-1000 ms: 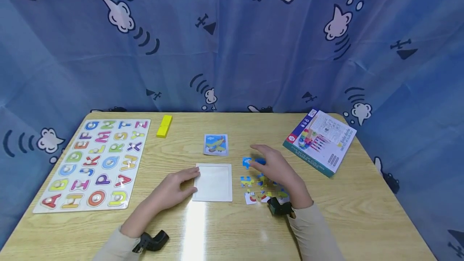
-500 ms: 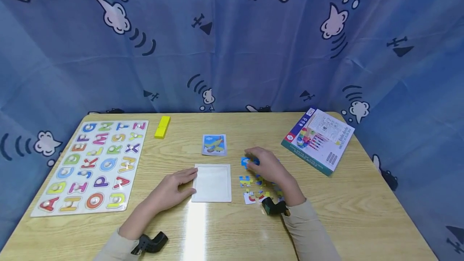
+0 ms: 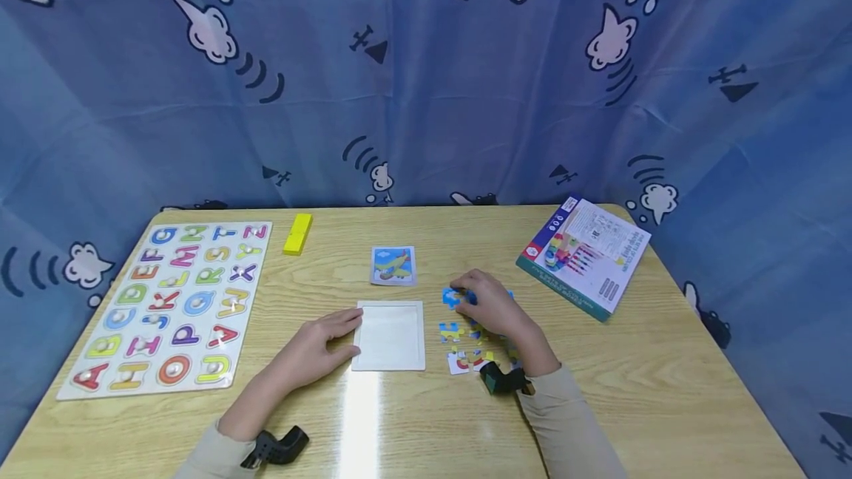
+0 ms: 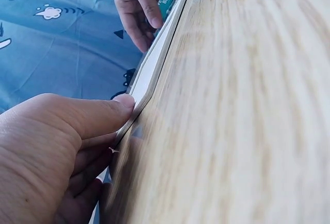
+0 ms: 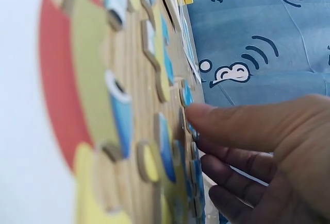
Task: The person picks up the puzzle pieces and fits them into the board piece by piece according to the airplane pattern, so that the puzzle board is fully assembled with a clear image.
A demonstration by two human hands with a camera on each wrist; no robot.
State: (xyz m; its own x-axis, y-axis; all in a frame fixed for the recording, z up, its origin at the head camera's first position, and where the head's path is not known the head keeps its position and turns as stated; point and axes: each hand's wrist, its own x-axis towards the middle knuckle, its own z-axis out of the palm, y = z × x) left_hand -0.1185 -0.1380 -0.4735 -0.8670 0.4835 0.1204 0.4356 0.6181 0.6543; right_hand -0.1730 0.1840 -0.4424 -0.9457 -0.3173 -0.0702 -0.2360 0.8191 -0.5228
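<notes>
A white square puzzle frame (image 3: 389,369) lies on the table in the head view. My left hand (image 3: 322,346) rests on its left edge, with the thumb (image 4: 105,115) touching the rim in the left wrist view and the fingertips farther along that edge. To the right of the frame, loose jigsaw pieces (image 3: 450,332) in blue, yellow, red and white lie in rows. Over the back row, my right hand (image 3: 494,307) pinches a blue puzzle piece (image 3: 450,297) between thumb and fingers. Part of that row is hidden under the hand. The right wrist view shows several pieces edge-on.
Behind the frame lies a picture card (image 3: 393,266) with a yellow plane. A letter board (image 3: 166,301) covers the left side. Two yellow blocks (image 3: 297,233) sit near the back edge, and a box (image 3: 586,257) lies back right. A blue curtain (image 3: 413,94) hangs behind the table (image 3: 665,390).
My right hand has come down slightly, and its thumb and fingers have closed in on the blue puzzle piece. My left hand stays at the frame's edge. The head view has shifted slightly.
</notes>
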